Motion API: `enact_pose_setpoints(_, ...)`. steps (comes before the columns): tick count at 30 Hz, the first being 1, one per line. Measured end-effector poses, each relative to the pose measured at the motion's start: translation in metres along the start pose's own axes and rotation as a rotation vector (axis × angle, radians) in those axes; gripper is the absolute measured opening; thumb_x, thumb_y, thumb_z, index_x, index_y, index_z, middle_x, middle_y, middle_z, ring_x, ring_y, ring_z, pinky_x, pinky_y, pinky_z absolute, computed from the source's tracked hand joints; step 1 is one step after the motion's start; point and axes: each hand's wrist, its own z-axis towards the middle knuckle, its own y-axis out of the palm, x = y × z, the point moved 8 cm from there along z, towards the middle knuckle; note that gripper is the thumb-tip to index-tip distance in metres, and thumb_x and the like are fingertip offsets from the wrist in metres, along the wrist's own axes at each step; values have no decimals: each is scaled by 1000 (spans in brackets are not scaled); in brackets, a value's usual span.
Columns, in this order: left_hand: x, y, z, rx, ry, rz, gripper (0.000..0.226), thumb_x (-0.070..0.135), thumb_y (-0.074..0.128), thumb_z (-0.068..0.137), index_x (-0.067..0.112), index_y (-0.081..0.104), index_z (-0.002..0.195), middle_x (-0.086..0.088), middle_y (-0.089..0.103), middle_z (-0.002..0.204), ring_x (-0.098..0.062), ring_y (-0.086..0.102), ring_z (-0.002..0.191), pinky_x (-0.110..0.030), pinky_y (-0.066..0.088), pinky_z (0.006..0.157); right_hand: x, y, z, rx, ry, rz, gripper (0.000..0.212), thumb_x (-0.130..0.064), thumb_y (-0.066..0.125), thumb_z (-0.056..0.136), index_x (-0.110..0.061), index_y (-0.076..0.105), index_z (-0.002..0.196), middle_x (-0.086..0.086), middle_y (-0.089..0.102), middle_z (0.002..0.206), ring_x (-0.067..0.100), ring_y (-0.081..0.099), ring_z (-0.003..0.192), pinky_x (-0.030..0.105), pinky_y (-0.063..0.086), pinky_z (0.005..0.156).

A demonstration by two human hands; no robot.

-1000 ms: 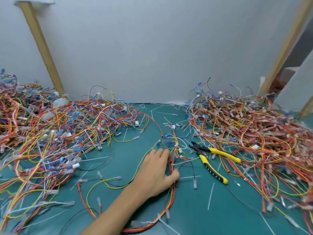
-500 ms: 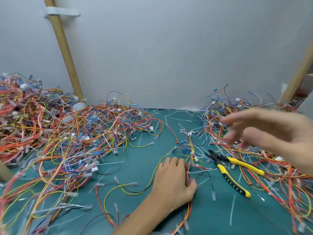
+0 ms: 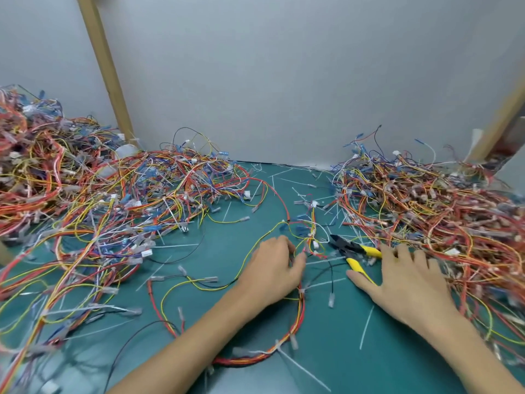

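A looped wire harness (image 3: 300,319) of red, orange and yellow strands lies on the green mat (image 3: 341,365) in front of me. My left hand (image 3: 272,270) rests palm down on its upper end, thumb beside the strands. Whether the fingertips pinch a wire is not visible. Yellow-handled cutters (image 3: 345,245) with black jaws lie just right of that hand. My right hand (image 3: 409,282) is spread flat over the cutters' handles, fingers straight, thumb pointing left along the lower handle.
A big tangle of coloured wires (image 3: 93,211) fills the left side of the mat, and another tangle (image 3: 431,220) fills the right. Cut white zip ties (image 3: 366,328) litter the mat. Wooden posts (image 3: 105,69) lean against the grey wall.
My right hand came in from the right and dropped onto the cutters' handles. The left hand stayed on the harness. The view shifted to the left.
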Motion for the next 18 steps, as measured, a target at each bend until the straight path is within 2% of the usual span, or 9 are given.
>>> enact_pose_setpoints(2,2,5,-1,-57,-6,158,45,54,53,88,12,49,104,-8,57,105,-26,52,103,-38,43,90,-4,-6,-2,97,16,-47,82,-78,18,86,-19,45,137,4,54,128,26,50,116,37,38,94)
enact_pose_setpoints(4,4,2,-3,-62,-21,293,50,59,53,84,13,46,102,-9,55,107,-28,51,106,-38,42,89,-9,-11,-3,171,4,-53,70,-70,27,91,-15,56,121,5,60,114,27,55,105,37,41,87)
enact_pose_setpoints(8,4,-7,-5,-64,-29,393,41,51,55,81,17,50,102,-4,56,107,-27,54,105,-36,44,80,-1,-18,1,300,15,203,54,-59,40,94,-8,57,100,8,62,96,31,57,91,42,40,78)
enact_pose_setpoints(10,5,-9,-5,-72,-30,391,29,39,56,82,16,52,100,-4,56,105,-29,56,101,-34,41,72,10,-22,0,354,66,436,54,-60,36,94,-10,56,99,5,62,85,30,58,81,39,39,69)
enact_pose_setpoints(12,6,-10,-6,-72,-17,398,20,27,55,82,13,53,97,-7,58,104,-33,56,99,-34,40,67,15,-24,-4,379,78,782,56,-64,30,93,-15,55,96,0,62,73,25,58,68,36,37,59)
enact_pose_setpoints(14,6,-9,-7,-53,22,337,18,19,52,83,11,54,99,-7,60,105,-33,56,100,-37,44,71,9,-21,-9,342,58,1183,60,-68,31,89,-15,58,89,-2,62,66,17,58,58,32,41,51)
enact_pose_setpoints(16,7,-8,-9,-13,92,187,18,16,50,84,13,55,101,-2,61,104,-26,55,99,-34,43,78,-6,-17,-12,216,25,1614,58,-66,41,87,-12,61,89,2,64,68,14,58,54,28,47,46)
enact_pose_setpoints(18,14,-9,-12,45,187,54,16,13,51,85,16,55,101,5,56,95,-17,52,90,-27,38,75,-23,-14,-17,134,-47,1790,48,-62,62,85,-14,62,89,4,65,70,16,59,55,26,49,47)
